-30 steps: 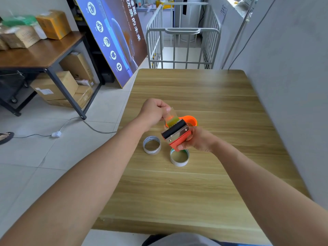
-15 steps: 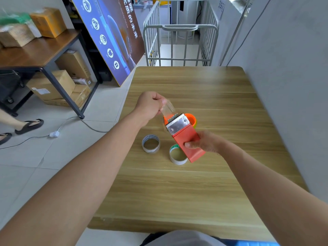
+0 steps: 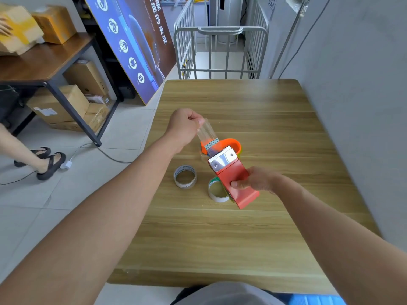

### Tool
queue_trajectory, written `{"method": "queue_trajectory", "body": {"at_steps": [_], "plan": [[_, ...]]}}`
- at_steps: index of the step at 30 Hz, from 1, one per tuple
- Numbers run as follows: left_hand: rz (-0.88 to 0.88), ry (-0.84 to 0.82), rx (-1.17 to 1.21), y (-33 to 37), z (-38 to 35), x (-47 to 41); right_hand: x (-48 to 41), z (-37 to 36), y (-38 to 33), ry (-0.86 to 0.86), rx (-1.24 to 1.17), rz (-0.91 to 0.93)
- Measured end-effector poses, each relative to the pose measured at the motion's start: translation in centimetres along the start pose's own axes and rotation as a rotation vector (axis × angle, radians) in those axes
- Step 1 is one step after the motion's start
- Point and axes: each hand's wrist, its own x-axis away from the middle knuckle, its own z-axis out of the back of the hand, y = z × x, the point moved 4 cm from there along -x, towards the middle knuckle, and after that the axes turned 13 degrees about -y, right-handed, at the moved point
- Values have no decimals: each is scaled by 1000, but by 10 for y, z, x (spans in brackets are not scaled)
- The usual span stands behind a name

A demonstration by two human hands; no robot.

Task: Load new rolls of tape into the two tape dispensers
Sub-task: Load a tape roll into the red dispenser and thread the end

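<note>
bare forearms, no sleeves; grey garment at bottom edge.

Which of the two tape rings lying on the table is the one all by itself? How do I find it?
Look at the wooden table, under the left forearm. The lone tape ring lies flat to the left of the red dispenser. The other ring is partly hidden under the dispenser; this one is touching nothing.

Wooden table with two tape rolls
</note>
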Motion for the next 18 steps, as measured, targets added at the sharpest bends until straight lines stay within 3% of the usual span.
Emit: {"method": "queue_trajectory", "body": {"at_steps": [11, 18], "plan": [[-15, 96, -15, 4, 1, -4, 2, 3, -3, 22, -35, -10], [-123, -111, -154, 15, -21, 3, 0, 0, -1, 88, -141, -62]]}}
